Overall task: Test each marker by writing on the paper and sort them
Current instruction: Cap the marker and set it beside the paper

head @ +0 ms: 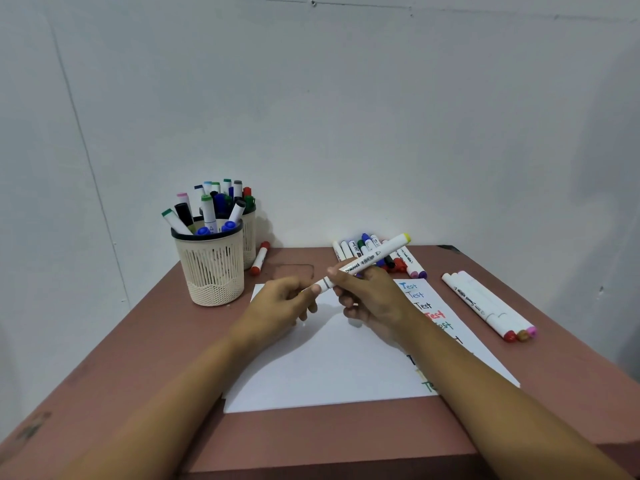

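Observation:
A white marker with a yellow end (375, 257) is held above the white paper (322, 368). My right hand (372, 299) grips its barrel near the middle. My left hand (284, 306) pinches the marker's near end, where its cap sits. The paper lies on the brown table and carries several coloured "Test" words (424, 305) down its right side, partly hidden by my right forearm. A pile of markers (391, 259) lies behind the paper. Three white markers (491, 306) lie side by side at the right.
Two cream mesh cups (211, 268) full of markers stand at the back left of the table (166, 344). A red-capped marker (260, 258) lies beside them. A white wall rises right behind the table.

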{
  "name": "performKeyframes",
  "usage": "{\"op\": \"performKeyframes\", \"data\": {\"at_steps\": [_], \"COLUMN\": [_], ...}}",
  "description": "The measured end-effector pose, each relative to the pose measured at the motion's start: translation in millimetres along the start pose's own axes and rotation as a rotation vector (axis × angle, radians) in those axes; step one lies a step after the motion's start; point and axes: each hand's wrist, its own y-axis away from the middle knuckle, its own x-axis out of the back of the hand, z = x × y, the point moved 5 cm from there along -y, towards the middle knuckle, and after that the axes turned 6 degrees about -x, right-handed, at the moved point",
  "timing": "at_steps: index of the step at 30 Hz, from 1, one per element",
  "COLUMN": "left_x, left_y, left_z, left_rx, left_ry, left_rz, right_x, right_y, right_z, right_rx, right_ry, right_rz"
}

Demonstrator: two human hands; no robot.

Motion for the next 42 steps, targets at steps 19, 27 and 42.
{"op": "performKeyframes", "data": {"at_steps": [19,27,42], "left_x": [-1,26,66], "left_y": [3,2,-2], "left_z": [1,-8,26], "left_rx": [-0.021,0.167,-0.084], "left_ry": [0.124,0.689,0.179], "left_rz": [0.101,0.378,0.520], "right_x": [-4,21,23], "right_y": [-5,-7,-18], "right_z": [6,-3,26], "right_rx": [-0.063,-0.088,0.140], "right_ry": [-0.154,-0.329,1.310], "right_rz": [-0.055,0.146,0.256]}}
